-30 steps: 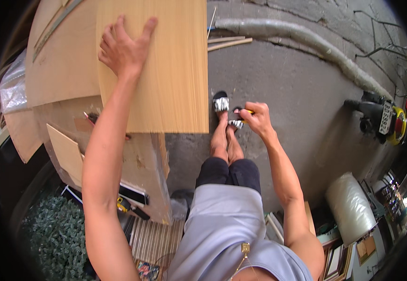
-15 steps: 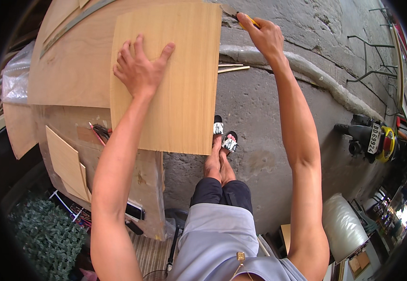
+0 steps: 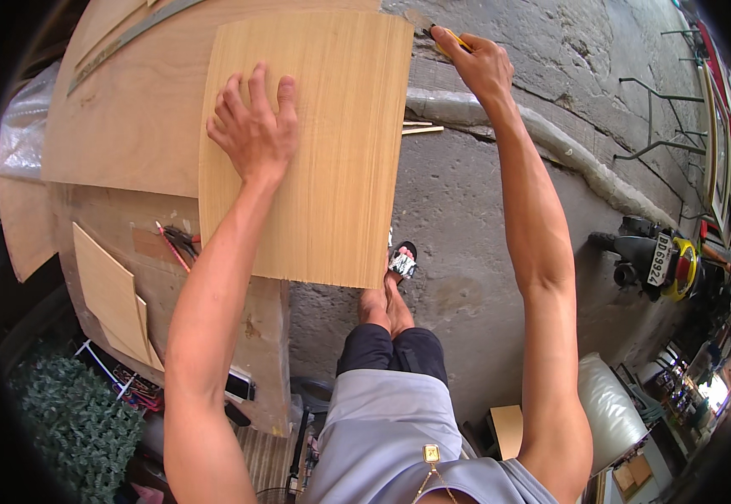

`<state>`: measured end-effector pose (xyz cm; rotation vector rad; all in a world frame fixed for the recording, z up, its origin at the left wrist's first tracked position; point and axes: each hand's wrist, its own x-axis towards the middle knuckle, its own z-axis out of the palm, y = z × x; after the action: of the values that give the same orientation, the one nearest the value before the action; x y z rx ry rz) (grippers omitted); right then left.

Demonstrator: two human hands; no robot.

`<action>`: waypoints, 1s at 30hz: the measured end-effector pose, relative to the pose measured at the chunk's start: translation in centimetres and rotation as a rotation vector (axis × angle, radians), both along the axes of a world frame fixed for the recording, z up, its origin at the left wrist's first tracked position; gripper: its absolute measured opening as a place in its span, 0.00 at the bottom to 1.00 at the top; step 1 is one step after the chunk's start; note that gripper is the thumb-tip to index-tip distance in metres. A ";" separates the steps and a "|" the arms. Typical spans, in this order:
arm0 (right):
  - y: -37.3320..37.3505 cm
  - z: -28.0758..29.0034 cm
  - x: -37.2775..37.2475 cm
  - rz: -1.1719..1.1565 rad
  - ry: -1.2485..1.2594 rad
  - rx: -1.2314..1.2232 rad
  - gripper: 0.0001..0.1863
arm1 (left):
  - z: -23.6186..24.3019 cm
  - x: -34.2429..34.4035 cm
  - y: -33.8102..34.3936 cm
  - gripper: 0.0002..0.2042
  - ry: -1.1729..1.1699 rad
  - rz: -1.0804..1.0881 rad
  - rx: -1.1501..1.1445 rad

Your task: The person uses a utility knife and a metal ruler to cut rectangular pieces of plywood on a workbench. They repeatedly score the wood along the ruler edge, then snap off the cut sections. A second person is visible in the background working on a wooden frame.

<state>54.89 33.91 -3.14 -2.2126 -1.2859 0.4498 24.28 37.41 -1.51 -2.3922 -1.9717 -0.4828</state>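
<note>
My left hand [image 3: 256, 134] lies with spread fingers on a light-brown wooden board [image 3: 323, 168], left of its middle. The board rests on the worktable, its right part sticking out past the table's edge. Beyond the board's far right corner, my right hand [image 3: 476, 63] is closed round a yellow-handled tool [image 3: 465, 42] with a flat greyish blade [image 3: 418, 20]. That blade is close to the corner; whether it touches the wood I cannot tell. Most of the handle is hidden in my fist.
A large plywood sheet [image 3: 130, 126] and a metal straightedge [image 3: 130, 44] lie on the left. Pliers [image 3: 182, 240] and small wood pieces [image 3: 112, 294] sit nearer on the worktable [image 3: 266, 353]. A motorbike [image 3: 651, 256] stands on the right, and thin strips [image 3: 423, 130] lie on the floor.
The board has shifted slightly right and nearer and turned a little. My left thumb has moved closer to the fingers. My right hand has moved only slightly, still gripping the tool.
</note>
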 end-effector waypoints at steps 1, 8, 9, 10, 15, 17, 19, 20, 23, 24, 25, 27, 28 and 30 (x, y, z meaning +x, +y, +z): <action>0.0 -0.2 0.0 -0.002 0.009 0.003 0.42 | -0.1 -0.1 0.0 0.28 -0.009 -0.002 -0.003; 0.2 -1.0 0.3 0.001 0.038 -0.003 0.41 | -0.2 -0.1 0.0 0.28 -0.020 -0.007 -0.003; 0.2 -1.1 0.3 0.002 0.046 -0.001 0.41 | -0.2 -0.1 0.0 0.27 -0.018 -0.010 0.006; 0.2 -1.2 0.4 0.003 0.054 0.001 0.41 | -0.3 -0.1 0.0 0.27 -0.016 -0.012 0.014; 0.2 -0.9 0.3 0.010 0.072 -0.022 0.40 | -0.3 -0.1 0.0 0.27 -0.010 -0.007 0.028; 0.1 -0.8 0.3 0.018 0.080 -0.036 0.40 | -0.3 0.0 0.0 0.27 -0.009 -0.004 0.028; -0.1 -1.0 0.5 0.026 0.083 -0.048 0.40 | -0.3 0.0 0.0 0.27 -0.011 -0.009 0.033; -0.1 -1.1 0.6 0.029 0.085 -0.055 0.40 | -0.3 0.0 0.0 0.27 -0.012 -0.011 0.035; -0.4 -0.9 0.4 0.042 0.087 -0.063 0.40 | -0.2 0.1 -0.1 0.26 0.050 0.012 0.054; -0.4 -0.8 0.3 0.043 0.092 -0.069 0.40 | -0.1 0.1 -0.1 0.26 0.052 0.014 0.051; -0.5 -0.7 0.2 0.045 0.097 -0.075 0.40 | -0.1 0.1 -0.1 0.26 0.054 0.016 0.049; -0.8 -0.7 0.1 0.043 0.103 -0.070 0.40 | -0.2 0.1 -0.1 0.26 0.058 0.018 0.045; -0.9 -0.7 -0.1 0.040 0.103 -0.060 0.40 | -0.2 0.0 -0.1 0.26 0.060 0.018 0.042; -1.2 -0.7 -0.2 0.051 0.096 -0.055 0.39 | -0.3 0.0 0.0 0.27 0.062 0.021 0.038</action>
<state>54.72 32.72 -3.87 -2.1792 -1.2960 0.6101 24.32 37.41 -1.81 -2.3325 -1.9421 -0.4361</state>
